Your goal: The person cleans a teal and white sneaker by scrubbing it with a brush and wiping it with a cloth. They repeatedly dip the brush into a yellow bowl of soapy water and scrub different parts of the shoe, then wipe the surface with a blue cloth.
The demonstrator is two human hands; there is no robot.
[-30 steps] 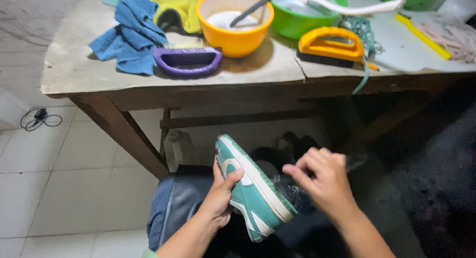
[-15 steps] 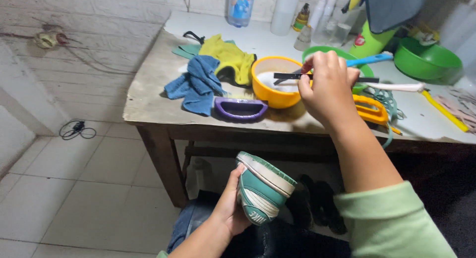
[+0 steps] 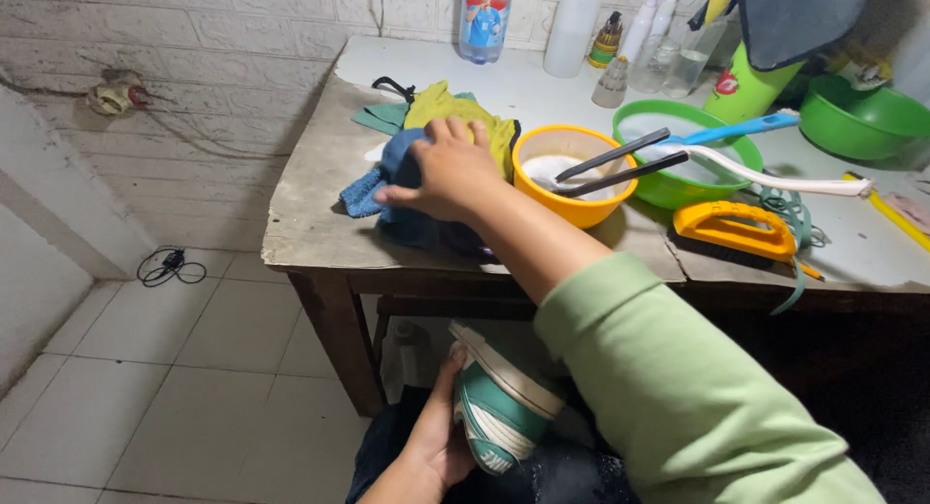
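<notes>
Teal-and-white sneaker (image 3: 499,407): low in view, below the tabletop (image 3: 310,223) edge, sole turned outward and upward, tilted. Cradled from the side by left hand (image 3: 436,441), grip wrapped around the upper, fingers pressed to it.

Right hand (image 3: 450,170): stretched across the tabletop, green sleeve (image 3: 678,388) trailing. Palm down on blue cloth (image 3: 387,189), fingers spread flat; grip not yet pinching, only resting on the fabric.

Yellow-green cloth (image 3: 455,112): just behind the blue one, partly under the fingertips.

Purple brush: mostly hidden beneath wrist and cloth; hard to tell.

Orange bowl (image 3: 572,175): just beside the right hand, holding pale liquid and two dark-handled brushes (image 3: 620,165) leaning over the rim.

Green bowl (image 3: 688,151), orange-handled scrub brush (image 3: 736,228), bottles (image 3: 572,30) along the wall: further off.

Risks, as judged: forearm near the orange bowl, so a careless pull of the cloth likely to knock the rim or brush handles and spill liquid. Both cloths overlapping, so the wrong one may drag along. Sneaker held one-handed on the lap, prone to slipping toward the tiled floor (image 3: 194,388) while attention sits up top.
</notes>
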